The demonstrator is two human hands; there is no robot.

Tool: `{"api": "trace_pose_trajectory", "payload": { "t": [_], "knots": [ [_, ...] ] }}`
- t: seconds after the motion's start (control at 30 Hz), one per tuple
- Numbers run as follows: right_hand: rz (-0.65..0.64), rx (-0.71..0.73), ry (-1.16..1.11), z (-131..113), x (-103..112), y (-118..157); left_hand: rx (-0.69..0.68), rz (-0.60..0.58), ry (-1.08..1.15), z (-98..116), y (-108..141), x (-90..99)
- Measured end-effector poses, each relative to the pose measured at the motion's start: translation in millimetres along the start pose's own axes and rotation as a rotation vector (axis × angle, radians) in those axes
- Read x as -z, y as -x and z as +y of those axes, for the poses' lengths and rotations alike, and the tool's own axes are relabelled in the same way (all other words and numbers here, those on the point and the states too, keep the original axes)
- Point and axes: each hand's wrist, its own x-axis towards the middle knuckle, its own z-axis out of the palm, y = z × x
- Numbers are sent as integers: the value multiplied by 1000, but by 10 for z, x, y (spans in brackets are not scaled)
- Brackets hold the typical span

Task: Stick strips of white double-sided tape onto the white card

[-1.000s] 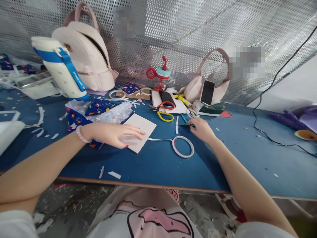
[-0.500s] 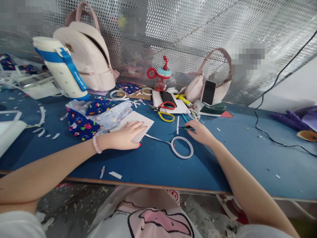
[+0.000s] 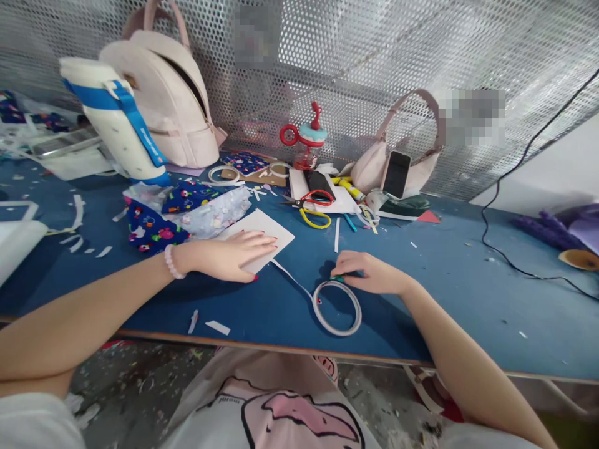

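Note:
My left hand [image 3: 234, 252], with a bead bracelet at the wrist, lies flat on a white card [image 3: 283, 236], fingers stretched out. A narrow white strip runs from beneath the card's edge to a roll of double-sided tape [image 3: 320, 319]. At the roll's upper rim, my right hand [image 3: 367, 272] has its fingers pinched together. Something green shows at its fingertips, too small to tell what. Beside the card, on the left, rests folded dark blue patterned fabric [image 3: 156, 227] with a pale inner side.
Red-and-yellow-handled scissors [image 3: 316, 217], a blue pen [image 3: 350, 222] and a white paper strip [image 3: 337, 235] lie beyond my hands. A bottle [image 3: 112, 121], backpack [image 3: 173, 112], red-lidded cup [image 3: 309, 140] and handbag [image 3: 367, 165] with a phone [image 3: 395, 174] stand at the back. Scraps litter the table.
My right hand has come nearer to me, from beside the blue pen to the tape roll's rim. The roll has shifted slightly toward me. My left hand stays flat on the card.

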Motion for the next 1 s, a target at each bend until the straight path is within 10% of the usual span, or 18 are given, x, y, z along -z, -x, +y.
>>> {"api": "trace_pose_trajectory", "payload": {
  "t": [0.4,0.73,1.0],
  "knots": [
    [127,-114,246,-132,-162,-143,76,12,-9,-59,-35,-12],
    [147,186,707,-17,-66,-951,40,33,-35,-139,-76,-46],
    [270,244,733,131,-172,-957,49,61,-24,-109,-53,-14]
  ]
}}
